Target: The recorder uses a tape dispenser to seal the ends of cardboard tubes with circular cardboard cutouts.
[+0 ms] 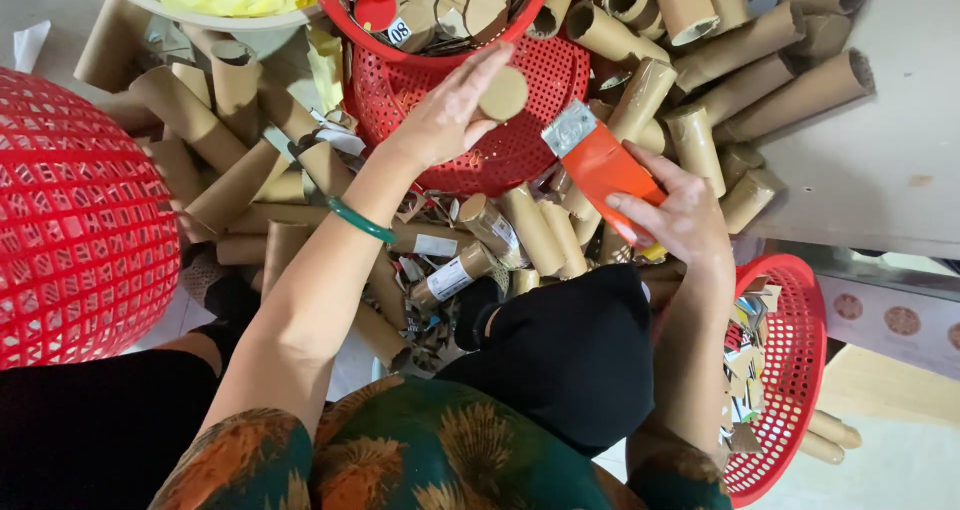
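Left hand (445, 120) clamped on a short cardboard tube (503, 94), round end facing the camera, held over the upturned red mesh basket (520, 130) at far centre. Right hand (680, 215) closed round a red-handled scraper (600, 165), metal blade end pointing far-left, just right of that basket. Green bangle (360, 220) on left wrist. Loose cardboard tubes (760, 80) piled far and right on the table (890, 160). Second red basket (795, 360) with paper scraps near right, another red basket (80, 220) at left
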